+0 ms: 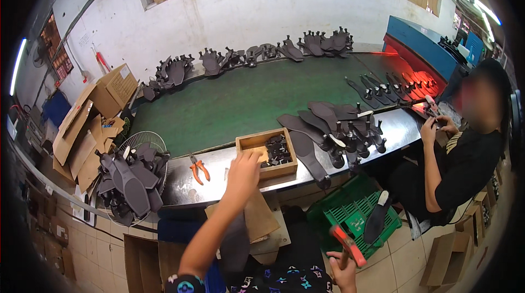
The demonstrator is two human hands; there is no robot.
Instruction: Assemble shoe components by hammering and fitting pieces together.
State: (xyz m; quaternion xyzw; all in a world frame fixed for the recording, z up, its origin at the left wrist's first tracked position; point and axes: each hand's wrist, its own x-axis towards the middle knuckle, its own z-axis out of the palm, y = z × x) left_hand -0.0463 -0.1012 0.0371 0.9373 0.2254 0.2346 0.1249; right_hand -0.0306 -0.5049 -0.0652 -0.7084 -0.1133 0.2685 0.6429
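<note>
My left hand (245, 171) is over the left side of a wooden box (280, 171) on the metal edge of the bench. Its fingers are bent and drawn together, and whatever they may hold is hidden. Small black pieces (278, 150) fill the right part of that box. Low on the right, my right hand (343, 275) is closed around the handle of a hammer (349, 246) with an orange-red head. A dark sole (235, 246) lies at my lap beside a brown pad (261, 216), partly hidden by my left forearm.
Orange-handled pliers (199, 169) lie left of the box. Heeled dark soles (309, 153) are piled right of it; more line the green belt's (219, 101) far side. A wire basket of soles (131, 183), a green crate (355, 211) and a co-worker (465, 156) flank me.
</note>
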